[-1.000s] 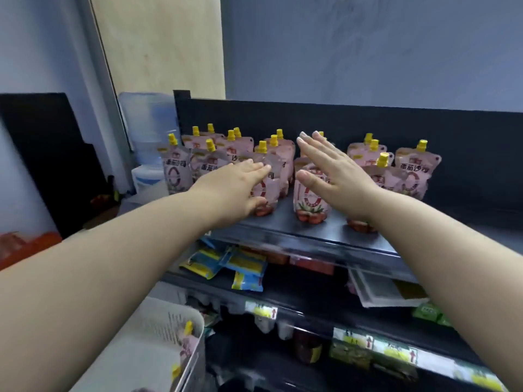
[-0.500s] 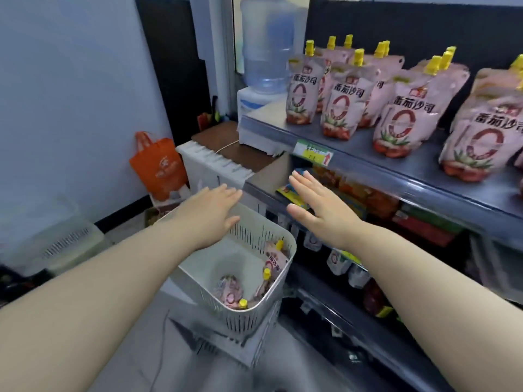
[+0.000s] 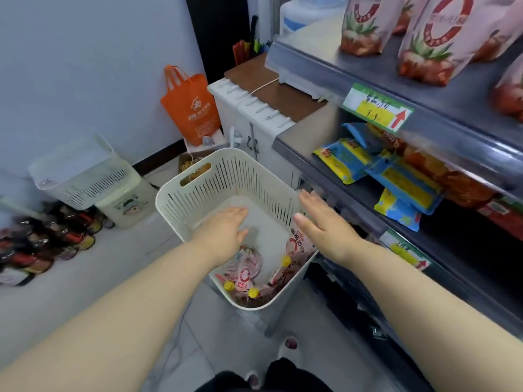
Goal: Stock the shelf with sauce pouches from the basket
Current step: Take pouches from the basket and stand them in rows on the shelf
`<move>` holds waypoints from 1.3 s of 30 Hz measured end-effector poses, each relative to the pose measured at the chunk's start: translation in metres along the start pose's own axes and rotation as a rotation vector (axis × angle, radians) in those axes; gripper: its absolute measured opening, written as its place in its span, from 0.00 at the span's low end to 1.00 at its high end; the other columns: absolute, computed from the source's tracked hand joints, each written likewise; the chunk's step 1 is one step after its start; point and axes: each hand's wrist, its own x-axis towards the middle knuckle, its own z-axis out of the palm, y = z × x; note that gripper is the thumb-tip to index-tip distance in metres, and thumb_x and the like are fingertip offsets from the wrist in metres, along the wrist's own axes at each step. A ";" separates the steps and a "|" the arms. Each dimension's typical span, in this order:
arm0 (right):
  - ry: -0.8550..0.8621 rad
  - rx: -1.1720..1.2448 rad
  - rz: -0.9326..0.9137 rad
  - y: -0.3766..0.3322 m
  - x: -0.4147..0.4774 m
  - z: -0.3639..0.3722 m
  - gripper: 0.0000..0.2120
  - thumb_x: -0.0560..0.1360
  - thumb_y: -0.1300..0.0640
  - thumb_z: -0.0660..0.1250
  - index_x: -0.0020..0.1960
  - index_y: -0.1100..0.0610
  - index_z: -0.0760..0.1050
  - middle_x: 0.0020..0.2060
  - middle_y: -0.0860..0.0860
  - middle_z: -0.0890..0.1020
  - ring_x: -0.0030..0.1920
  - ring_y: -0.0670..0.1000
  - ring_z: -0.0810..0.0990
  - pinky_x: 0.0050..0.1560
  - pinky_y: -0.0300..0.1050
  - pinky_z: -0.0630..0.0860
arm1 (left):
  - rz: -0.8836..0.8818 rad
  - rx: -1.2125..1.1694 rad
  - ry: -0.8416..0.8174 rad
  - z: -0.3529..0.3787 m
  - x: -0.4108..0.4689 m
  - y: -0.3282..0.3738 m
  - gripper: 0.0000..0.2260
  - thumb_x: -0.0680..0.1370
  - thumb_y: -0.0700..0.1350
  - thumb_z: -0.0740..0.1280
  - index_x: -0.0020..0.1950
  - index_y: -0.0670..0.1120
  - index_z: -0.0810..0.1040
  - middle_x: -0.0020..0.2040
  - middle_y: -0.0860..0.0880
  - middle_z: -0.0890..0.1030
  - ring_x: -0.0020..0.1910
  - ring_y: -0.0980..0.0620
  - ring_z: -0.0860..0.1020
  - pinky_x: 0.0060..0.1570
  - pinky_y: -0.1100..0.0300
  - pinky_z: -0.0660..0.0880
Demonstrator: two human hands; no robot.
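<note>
The sauce pouches [image 3: 246,274] that remain lie in a loose heap in the near corner of the white slatted basket [image 3: 198,176], low in the centre of the frame. They are pink with yellow caps, overlapping one another, none of them upright. The left hand [image 3: 223,230] hovers inside the basket just above the heap, and the right hand [image 3: 322,222] hangs over the right-hand rim. Each grip is wide, fingers straight, holding nothing. The shelf [image 3: 424,89] runs along the right of the frame, with stocked pouches [image 3: 441,38] standing in the upper right corner above a green and yellow price tag [image 3: 377,110]. Blue and yellow packets [image 3: 396,176] lie on the level below, and an orange bag [image 3: 189,106] leans on the wall beyond. From where I stand the pick looks fiddly. The pouches are soft and tangled, so a grab at one may drag a neighbour up and drop it. The right hand is close enough to the rim to knock the light basket askew. Up top, pushing a new pouch in hard could topple the standing row.
</note>
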 end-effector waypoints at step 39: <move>-0.702 -0.453 0.558 -0.034 0.106 0.205 0.37 0.72 0.66 0.65 0.74 0.47 0.51 0.73 0.65 0.47 0.66 0.66 0.67 0.60 0.57 0.75 | 0.471 0.127 -0.546 0.067 0.186 -0.115 0.23 0.82 0.46 0.55 0.76 0.44 0.56 0.76 0.40 0.59 0.75 0.46 0.58 0.71 0.56 0.58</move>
